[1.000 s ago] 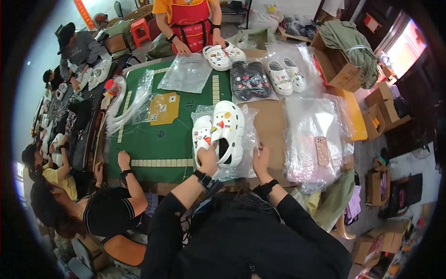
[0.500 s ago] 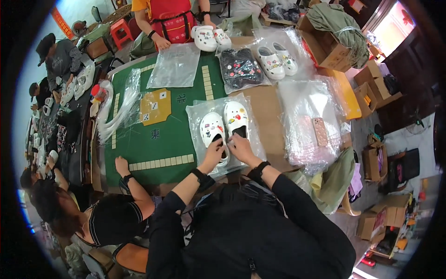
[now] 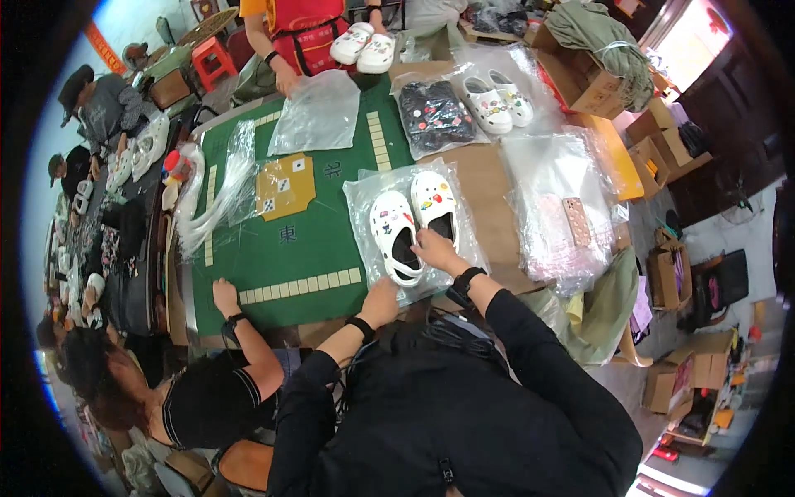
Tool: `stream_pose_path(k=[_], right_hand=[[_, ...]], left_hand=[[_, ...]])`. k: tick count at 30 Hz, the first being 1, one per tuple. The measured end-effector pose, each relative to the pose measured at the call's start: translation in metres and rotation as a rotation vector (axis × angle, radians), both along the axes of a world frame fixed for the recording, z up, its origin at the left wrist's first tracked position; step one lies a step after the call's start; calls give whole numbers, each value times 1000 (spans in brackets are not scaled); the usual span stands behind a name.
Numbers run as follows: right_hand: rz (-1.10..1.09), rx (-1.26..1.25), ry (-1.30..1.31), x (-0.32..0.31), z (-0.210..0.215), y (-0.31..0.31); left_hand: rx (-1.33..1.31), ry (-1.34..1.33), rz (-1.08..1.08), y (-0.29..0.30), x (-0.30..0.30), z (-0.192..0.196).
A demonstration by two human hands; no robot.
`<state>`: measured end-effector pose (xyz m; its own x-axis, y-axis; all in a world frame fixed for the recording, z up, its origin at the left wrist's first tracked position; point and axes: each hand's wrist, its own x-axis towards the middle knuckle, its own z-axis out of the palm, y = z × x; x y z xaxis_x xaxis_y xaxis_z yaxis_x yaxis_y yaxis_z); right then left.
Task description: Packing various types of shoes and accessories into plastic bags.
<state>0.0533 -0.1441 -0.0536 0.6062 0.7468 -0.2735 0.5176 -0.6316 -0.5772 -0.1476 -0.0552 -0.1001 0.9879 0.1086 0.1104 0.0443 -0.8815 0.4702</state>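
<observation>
Table (image 3: 327, 240): green top, rows of pale printed tiles, gold panel; brown cardboard (image 3: 497, 199) covers part of the right side.
White clogs (image 3: 392, 222): one pair, studded with coloured charms, side by side in front of you, toes away from you, lying on a clear bag (image 3: 465, 263).
Your left hand (image 3: 380, 303): at the bag's near edge, just below the left clog's heel; fingers curled in — whether they pinch the plastic, you cannot tell.
Your right hand (image 3: 436, 251): at the heel end of the right clog; fingers partly bent, thumb side toward the gap between the shoes — grip on it cannot be told.
Bag stack (image 3: 542, 170): clear plastic, to your right, pink phone case (image 3: 577, 221) on top.
Far side: black clogs (image 3: 437, 120) in plastic, beside another white pair (image 3: 494, 106).
Co-worker opposite: one hand (image 3: 286, 81) at a flat clear sleeve (image 3: 321, 116), more white clogs (image 3: 374, 52) nearby.
</observation>
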Motion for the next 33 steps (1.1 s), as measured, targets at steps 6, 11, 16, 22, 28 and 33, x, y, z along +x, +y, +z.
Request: stream_pose_path(k=[6,11,16,22,28,33], right_hand=[[-138,126,-278,-17,-7,-7],[-110,88,-409,-41,10,7],[-249,-80,-441,-18,1,14],[-422,9,-223,-11,1,46],[-451,-26,-8,6,4,51],[-332,-117,107,7,14,46]], left_hand=[[17,396,-129,-9,6,-13],[63,441,-192,3,-11,-56],[121,433,-237,-4,14,-31],[152,495,-266,5,6,-60],[138,532,-210,-5,13,-29],[90,545,-216,-6,9,-39]])
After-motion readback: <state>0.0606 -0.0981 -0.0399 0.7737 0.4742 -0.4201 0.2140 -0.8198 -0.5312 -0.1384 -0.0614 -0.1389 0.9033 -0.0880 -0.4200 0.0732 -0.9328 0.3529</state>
